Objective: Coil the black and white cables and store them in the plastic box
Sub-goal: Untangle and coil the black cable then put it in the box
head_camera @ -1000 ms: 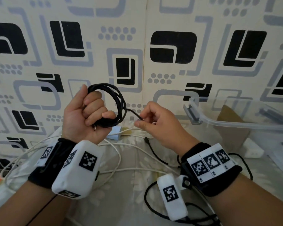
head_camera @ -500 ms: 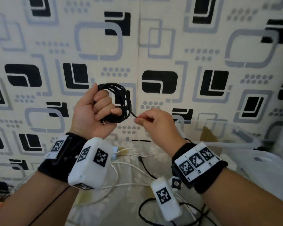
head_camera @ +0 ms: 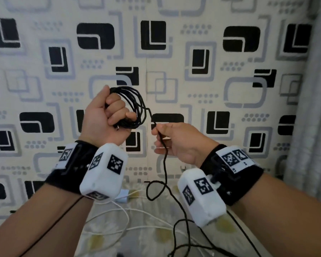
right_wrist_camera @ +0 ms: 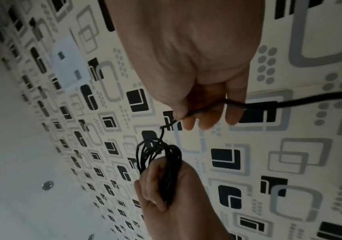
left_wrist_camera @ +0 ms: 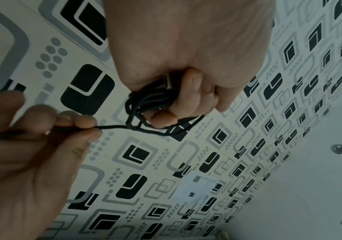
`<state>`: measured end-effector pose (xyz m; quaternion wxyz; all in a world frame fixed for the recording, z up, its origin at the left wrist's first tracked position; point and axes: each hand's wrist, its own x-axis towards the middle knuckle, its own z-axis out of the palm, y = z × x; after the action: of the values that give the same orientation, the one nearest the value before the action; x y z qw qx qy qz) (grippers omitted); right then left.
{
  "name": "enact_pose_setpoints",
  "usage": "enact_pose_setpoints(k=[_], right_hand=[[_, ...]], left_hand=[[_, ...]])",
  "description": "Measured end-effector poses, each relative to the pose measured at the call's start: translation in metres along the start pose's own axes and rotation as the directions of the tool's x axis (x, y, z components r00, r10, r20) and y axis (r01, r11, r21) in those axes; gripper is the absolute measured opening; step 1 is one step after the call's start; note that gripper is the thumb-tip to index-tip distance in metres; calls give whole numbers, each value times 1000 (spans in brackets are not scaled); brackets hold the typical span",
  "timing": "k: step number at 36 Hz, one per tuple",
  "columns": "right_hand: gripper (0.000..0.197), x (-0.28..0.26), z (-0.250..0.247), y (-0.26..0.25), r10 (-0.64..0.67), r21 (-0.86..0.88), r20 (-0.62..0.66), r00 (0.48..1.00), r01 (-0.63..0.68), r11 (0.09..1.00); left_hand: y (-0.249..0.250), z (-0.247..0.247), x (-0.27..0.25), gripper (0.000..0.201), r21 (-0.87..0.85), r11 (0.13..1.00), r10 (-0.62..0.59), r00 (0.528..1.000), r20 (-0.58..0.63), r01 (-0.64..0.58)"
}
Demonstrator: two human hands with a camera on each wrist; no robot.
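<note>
My left hand is raised in front of the patterned wall and grips a bundle of black cable loops in its fist. Just to its right, my right hand pinches the free run of the same black cable between thumb and fingertips. From there the cable hangs down past my right wrist to the bed. White cables lie on the flowered sheet below my wrists. The plastic box is out of view.
A patterned wall fills the view straight ahead. A grey curtain hangs at the right edge. A pale blue charger block lies on the bed sheet among the white cables.
Both hands have risen with the black cable, and the view has tilted up so the plastic box is gone from sight. More slack now hangs below my right hand.
</note>
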<state>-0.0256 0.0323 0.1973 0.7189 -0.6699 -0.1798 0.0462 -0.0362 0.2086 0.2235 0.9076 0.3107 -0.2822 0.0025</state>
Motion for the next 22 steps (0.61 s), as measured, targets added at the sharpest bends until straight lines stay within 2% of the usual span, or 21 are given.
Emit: enact_pose_setpoints(k=[3,6,9,12,17,22], right_hand=[[25,-3,4,1,46,52,-106,993,-41,998],[12,-6,4,4,6,-3,-163,987,-7,1000],[13,-9,2,7,-84,-149,-179,980,58,987],[17,-9,0,10,-144,-166,-210,967,110,980],[14,-8,0,16,-162,-302,-246,956,83,950],[19,-6,6,24,-194,-374,-219,956,102,922]], left_hand=[[-6,1,2,42,-3,1000,-10,999,-36,10],[-11,1,3,43,-40,999,-6,996,-88,3],[-12,1,4,44,-60,998,0,992,-124,-8],[-14,2,4,43,-60,998,-4,989,-145,-5],[-17,2,5,43,-83,996,-26,991,-134,15],[-18,-2,6,43,-80,997,-18,990,-139,7]])
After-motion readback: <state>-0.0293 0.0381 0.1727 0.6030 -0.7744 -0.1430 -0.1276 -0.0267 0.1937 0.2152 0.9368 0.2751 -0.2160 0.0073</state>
